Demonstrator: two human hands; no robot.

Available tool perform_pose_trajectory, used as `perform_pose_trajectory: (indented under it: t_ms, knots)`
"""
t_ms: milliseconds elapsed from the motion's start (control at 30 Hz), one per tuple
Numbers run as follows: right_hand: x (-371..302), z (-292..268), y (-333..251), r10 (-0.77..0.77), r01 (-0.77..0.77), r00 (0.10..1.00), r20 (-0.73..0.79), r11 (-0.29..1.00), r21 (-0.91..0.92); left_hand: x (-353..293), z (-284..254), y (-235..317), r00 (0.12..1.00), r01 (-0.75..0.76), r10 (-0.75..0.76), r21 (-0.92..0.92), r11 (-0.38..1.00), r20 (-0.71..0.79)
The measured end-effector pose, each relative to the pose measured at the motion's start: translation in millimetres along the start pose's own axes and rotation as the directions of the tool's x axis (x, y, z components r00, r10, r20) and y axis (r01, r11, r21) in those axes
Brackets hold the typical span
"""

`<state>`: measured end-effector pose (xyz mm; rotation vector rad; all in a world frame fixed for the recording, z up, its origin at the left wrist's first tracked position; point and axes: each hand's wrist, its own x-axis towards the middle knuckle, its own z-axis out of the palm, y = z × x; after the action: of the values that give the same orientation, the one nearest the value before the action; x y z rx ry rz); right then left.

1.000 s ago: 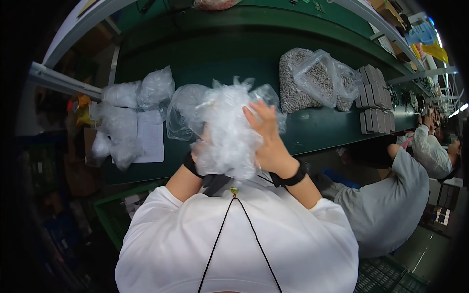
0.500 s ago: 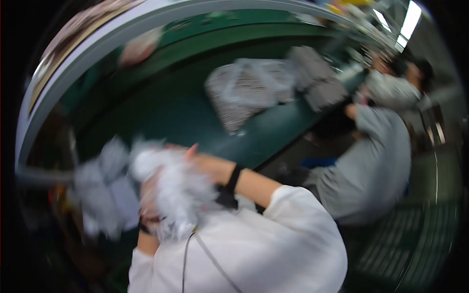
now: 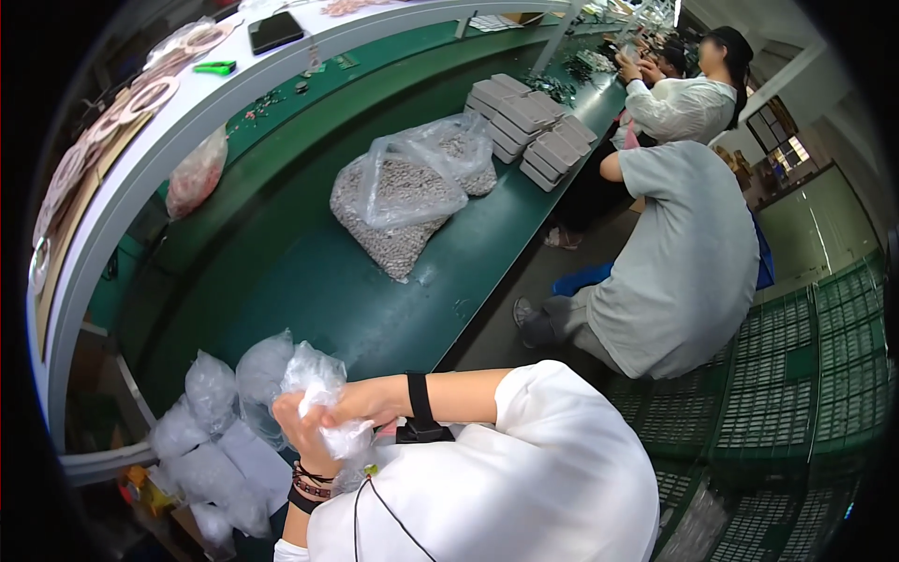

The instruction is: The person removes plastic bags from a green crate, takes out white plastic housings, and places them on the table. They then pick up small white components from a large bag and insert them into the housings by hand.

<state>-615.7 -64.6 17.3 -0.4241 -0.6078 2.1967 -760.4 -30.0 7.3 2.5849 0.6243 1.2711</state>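
A crinkled clear plastic bag (image 3: 315, 371) is bunched up in front of my chest. My left hand (image 3: 307, 433) grips it from the left, fingers curled round the gathered plastic. My right hand (image 3: 370, 401) closes on the same bag from the right, just beside the left one. What the bag contains is hard to make out. Close by on the left lie several puffy filled plastic bags (image 3: 212, 391), with a white sheet (image 3: 255, 459) among them.
Large clear bags of small grey pieces (image 3: 403, 211) and stacked grey trays (image 3: 534, 126) lie on the green bench (image 3: 328, 300). A shelf holds a black phone (image 3: 276, 34) and a green cutter (image 3: 215, 67). Co-workers (image 3: 688, 253) sit to the right, near green crates (image 3: 763, 365).
The white, fluffy-looking plastic, blurred and spread wide over my hands before, is now gathered smaller between them. My hands have come closer together and lower, and the view has shifted.
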Motion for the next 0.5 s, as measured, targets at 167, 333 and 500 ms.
perform_pose_trajectory:
  t_ms: [167,333,500]
  knots:
    - [6,24,-15,-0.091,0.087,0.996,0.000,0.960,-0.267,0,2,23,0.987,0.122,-0.132,-0.110,0.986,-0.088]
    - [27,34,-31,-0.333,0.313,0.942,0.034,0.842,-0.438,-13,6,8,0.941,0.180,-0.246,-0.268,0.946,-0.234]
    - [39,2,-6,-0.169,0.103,0.957,-0.237,0.958,-0.267,4,-2,2,0.872,0.371,-0.444,-0.313,0.874,-0.208]
